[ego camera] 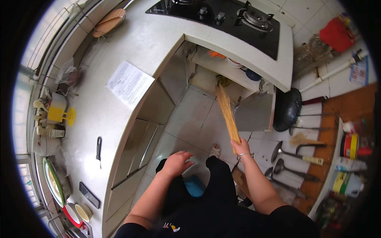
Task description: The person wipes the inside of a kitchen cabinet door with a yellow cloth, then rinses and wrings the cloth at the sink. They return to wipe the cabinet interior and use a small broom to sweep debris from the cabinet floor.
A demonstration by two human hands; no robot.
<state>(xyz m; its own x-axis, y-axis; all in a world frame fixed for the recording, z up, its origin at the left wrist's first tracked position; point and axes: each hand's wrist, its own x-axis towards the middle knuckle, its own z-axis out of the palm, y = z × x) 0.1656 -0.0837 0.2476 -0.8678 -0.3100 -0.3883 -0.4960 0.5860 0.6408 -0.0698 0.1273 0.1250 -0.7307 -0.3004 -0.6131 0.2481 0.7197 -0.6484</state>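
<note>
My right hand point(241, 146) grips the lower end of a bundle of thin straw-coloured sticks point(227, 110), perhaps a whisk brush or dry noodles. The bundle's upper end points at the open cabinet point(205, 74) under the gas stove point(238, 17). Over my lap, my left hand point(178, 162) is held with its fingers slightly bent and nothing in it. A dark yellowish thing point(223, 80) lies on the cabinet's lower level, just beyond the bundle's tip. On the shelf above are an orange item, a white and red container and a dark blue round thing point(253, 75).
The cabinet door point(254, 110) stands open at the right, near a hanging wok point(287, 110) and several ladles. A printed sheet point(130, 84), a black-handled peeler or small tool point(98, 150) and a phone point(89, 195) lie on the left counter. A blue object point(194, 186) is between my legs.
</note>
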